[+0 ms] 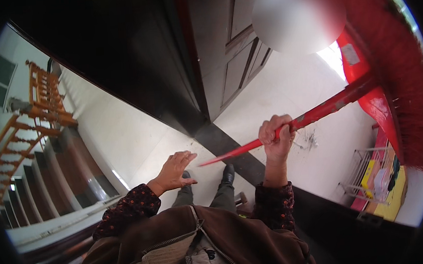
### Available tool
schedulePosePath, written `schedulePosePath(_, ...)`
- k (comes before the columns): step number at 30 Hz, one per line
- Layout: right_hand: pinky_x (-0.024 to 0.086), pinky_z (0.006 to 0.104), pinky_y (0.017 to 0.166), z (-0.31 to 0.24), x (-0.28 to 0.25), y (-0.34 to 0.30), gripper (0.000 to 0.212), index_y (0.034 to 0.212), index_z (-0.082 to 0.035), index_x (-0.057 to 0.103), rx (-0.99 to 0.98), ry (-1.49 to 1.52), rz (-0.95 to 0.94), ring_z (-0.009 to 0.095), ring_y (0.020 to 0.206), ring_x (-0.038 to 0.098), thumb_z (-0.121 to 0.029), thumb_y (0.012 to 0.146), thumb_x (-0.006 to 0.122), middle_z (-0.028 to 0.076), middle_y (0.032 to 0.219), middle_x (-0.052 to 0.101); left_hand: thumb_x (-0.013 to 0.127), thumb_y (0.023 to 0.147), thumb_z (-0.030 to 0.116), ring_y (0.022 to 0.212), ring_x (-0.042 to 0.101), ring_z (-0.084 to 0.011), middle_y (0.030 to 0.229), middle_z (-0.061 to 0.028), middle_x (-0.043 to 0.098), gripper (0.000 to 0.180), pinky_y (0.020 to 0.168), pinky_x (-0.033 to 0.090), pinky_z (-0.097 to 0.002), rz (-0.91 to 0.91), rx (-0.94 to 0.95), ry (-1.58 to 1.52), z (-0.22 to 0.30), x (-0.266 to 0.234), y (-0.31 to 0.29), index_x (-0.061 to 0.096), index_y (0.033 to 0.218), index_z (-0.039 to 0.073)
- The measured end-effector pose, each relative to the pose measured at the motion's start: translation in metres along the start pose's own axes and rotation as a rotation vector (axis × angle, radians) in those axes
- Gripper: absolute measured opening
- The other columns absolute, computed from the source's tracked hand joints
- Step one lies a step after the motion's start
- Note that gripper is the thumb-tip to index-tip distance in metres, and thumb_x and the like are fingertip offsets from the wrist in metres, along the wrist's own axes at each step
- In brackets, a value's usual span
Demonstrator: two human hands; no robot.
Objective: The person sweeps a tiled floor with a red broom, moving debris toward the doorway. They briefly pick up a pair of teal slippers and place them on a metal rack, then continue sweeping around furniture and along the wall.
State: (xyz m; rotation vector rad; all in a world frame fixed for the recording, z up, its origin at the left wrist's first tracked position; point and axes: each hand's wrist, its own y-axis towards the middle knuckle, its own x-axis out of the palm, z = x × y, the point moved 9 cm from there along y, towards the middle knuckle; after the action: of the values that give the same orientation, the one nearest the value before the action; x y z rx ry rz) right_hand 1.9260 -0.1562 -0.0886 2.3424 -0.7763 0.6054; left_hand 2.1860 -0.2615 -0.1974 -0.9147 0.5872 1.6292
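Note:
A red broom (334,101) is raised at a slant, its bristle head (399,84) up at the far right and its handle tip pointing down-left. My right hand (275,132) is closed around the lower part of the handle. Just left of the tip, my left hand (173,171) is held out with thumb and fingers apart, touching nothing. Dark debris (308,141) lies on the pale floor beyond my right hand.
A dark door (132,54) stands tall ahead, above a black threshold strip (232,147). Stairs (69,166) with a wooden banister (47,94) drop away at left. At right is a wire rack (371,175) holding colourful items. A paneled door (239,66) stands behind.

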Motion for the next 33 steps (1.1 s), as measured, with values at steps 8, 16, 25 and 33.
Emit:
schedulePosePath(8,0.035,0.0283,0.053,0.183,0.110,-0.152,0.030,0.070,-0.012,0.045,0.546,0.569,0.519,0.011,0.052,0.036,-0.026,0.097,0.047,-0.002,0.058,0.038,0.073,0.073,0.027,0.076,0.060,-0.0365,0.078,-0.0138,0.061,0.024,0.066,0.047,-0.0468,-0.040,-0.476,0.233,-0.175,-0.054,-0.272,0.062,0.084,0.009)
schedulePosePath(16,0.044,0.0343,0.049,0.430,0.172,-0.301,0.028,0.088,-0.006,0.050,1.215,0.648,0.775,0.016,0.046,0.043,-0.032,0.093,0.061,0.002,0.054,0.041,0.066,0.085,0.030,0.062,0.065,-0.0224,0.079,-0.0051,0.070,0.027,0.054,0.049,-0.0387,-0.384,-1.091,-0.374,-0.101,-0.088,-0.372,0.070,0.104,0.010)
schedulePosePath(25,0.031,0.0271,0.042,0.419,0.120,-0.260,0.021,0.081,-0.012,0.049,0.946,0.766,0.838,0.009,0.045,0.035,-0.022,0.092,0.063,-0.004,0.055,0.034,0.068,0.081,0.022,0.051,0.060,-0.0143,0.057,-0.0048,0.063,0.023,0.049,0.047,-0.0296,-0.358,-0.955,-0.056,-0.182,-0.046,-0.366,0.068,0.073,0.001)
schedulePosePath(33,0.028,0.0236,0.040,0.525,0.013,-0.256,0.024,0.079,-0.012,0.046,1.152,0.678,0.823,0.007,0.045,0.031,-0.024,0.092,0.063,-0.006,0.056,0.029,0.067,0.080,0.038,0.065,0.063,-0.0386,0.068,-0.0205,0.063,0.037,0.059,0.050,-0.0421,-0.306,-0.976,-0.118,-0.171,0.028,-0.281,0.067,0.076,0.002)
